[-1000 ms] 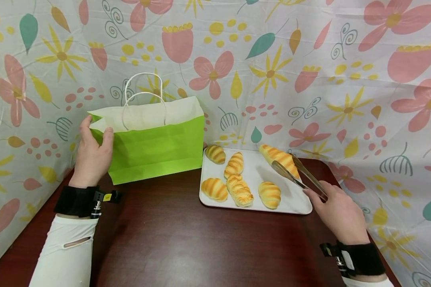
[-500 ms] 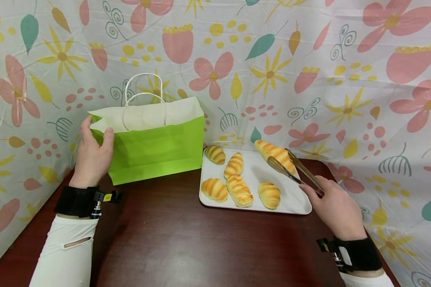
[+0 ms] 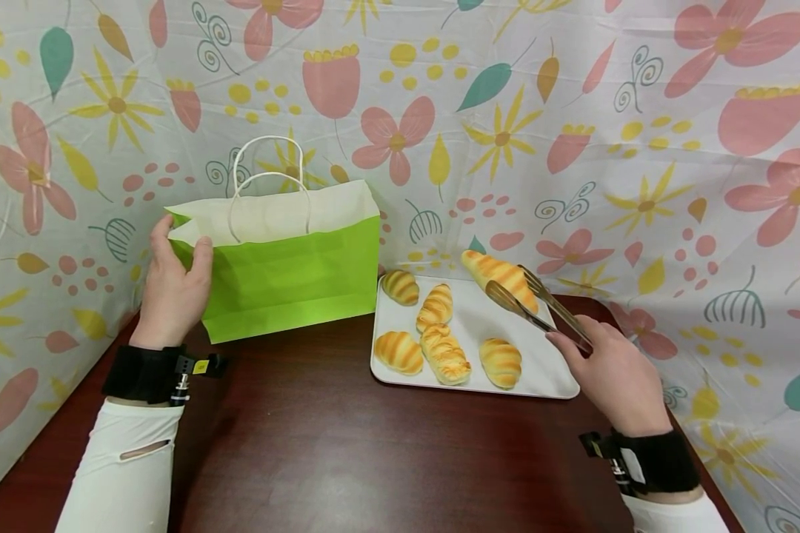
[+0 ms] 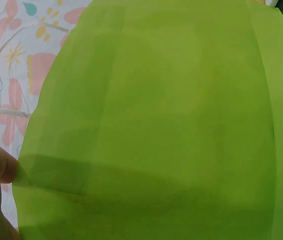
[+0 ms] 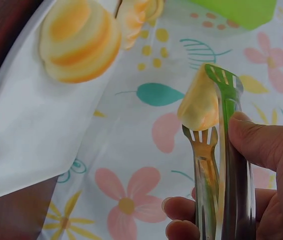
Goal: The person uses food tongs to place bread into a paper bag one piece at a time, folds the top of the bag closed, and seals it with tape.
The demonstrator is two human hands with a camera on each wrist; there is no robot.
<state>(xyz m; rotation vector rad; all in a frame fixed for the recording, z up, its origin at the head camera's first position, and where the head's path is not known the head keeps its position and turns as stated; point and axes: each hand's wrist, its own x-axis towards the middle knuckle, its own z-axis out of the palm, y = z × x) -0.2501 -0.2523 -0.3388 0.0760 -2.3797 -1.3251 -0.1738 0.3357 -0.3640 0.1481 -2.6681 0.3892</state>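
In the head view my left hand [image 3: 173, 289] grips the left side edge of an upright green paper bag [image 3: 293, 277], thumb on the front at the top. The bag's white inside and two white handles show. On the right, my right hand [image 3: 623, 381] holds metal tongs [image 3: 558, 307]. Their slotted ends pinch a long striped bread roll [image 3: 493, 274], which appears over the back right of a white tray [image 3: 547, 376]. The right wrist view shows the roll [image 5: 197, 107] from one end, between the tongs' tips, with thumb and fingers around the tongs' arms.
Several smaller bread rolls lie on the tray, one [image 3: 501, 363] at its front middle and one [image 3: 400, 286] at the back left corner beside the bag. All stands on a dark wooden table [image 3: 347, 451]. A flowered cloth [image 3: 413, 111] hangs close behind and at both sides.
The right hand, tongs and long roll have moved left and slightly away, with the roll higher in the head view. The left hand and bag stay in place.
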